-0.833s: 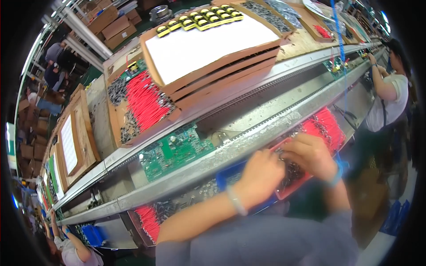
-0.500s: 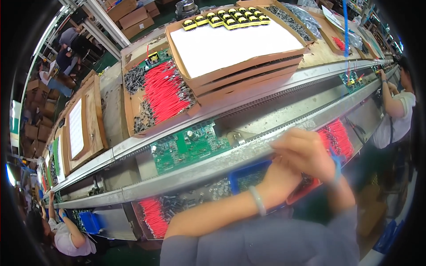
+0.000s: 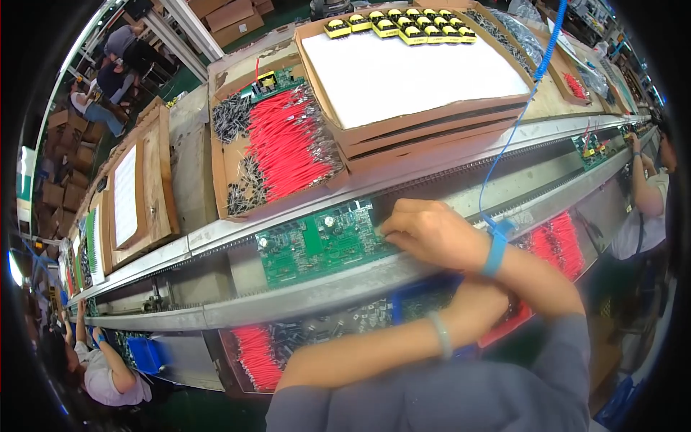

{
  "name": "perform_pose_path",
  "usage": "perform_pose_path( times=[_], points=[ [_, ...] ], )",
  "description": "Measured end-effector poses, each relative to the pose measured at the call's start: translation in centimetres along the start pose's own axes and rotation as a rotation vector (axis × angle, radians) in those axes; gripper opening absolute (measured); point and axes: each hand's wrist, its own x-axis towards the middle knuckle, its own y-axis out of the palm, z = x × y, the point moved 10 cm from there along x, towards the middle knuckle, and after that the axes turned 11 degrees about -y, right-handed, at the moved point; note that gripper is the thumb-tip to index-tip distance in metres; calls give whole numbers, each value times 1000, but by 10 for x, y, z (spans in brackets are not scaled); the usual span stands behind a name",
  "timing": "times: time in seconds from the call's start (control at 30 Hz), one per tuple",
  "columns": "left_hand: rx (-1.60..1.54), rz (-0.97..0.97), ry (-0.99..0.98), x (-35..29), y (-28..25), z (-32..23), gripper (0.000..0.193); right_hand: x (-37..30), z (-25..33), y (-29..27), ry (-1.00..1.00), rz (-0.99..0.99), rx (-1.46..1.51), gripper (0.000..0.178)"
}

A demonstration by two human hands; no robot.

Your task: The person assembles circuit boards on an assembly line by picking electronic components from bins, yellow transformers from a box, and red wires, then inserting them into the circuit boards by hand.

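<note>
Green fibreglass circuit board (image 3: 317, 241), one only, sits on the grey metal conveyor rail (image 3: 302, 291) in front of the worker. The right hand (image 3: 432, 234), wearing a blue wrist strap (image 3: 495, 248) with a coiled blue cord (image 3: 518, 115), presses bent fingertips onto the board's right edge; whether it pinches a component I cannot tell. The left hand (image 3: 479, 306) crosses beneath it toward the parts trays below the rail, its fingers hidden. This looks like the seating of a part, and the next move likely calls for a fresh piece from the trays. Behind lies one cardboard tray of red wire leads (image 3: 288, 147), and a second flat carton (image 3: 414, 72) carries a row of about ten yellow transformers (image 3: 399, 25).
</note>
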Motion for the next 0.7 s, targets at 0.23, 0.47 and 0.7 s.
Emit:
perform_pose_path(
  times=[0.23, 0.47, 0.7],
  points=[
    [73, 120, 90, 1, 4, -7, 25, 3, -6, 3, 6, 31, -18, 7],
    [-27, -50, 383, -23, -7, -28, 19, 6, -7, 6, 1, 61, -38, 11],
    [223, -102, 695, -59, -30, -74, 23, 7, -3, 5, 11, 49, -75, 9]
  ],
)
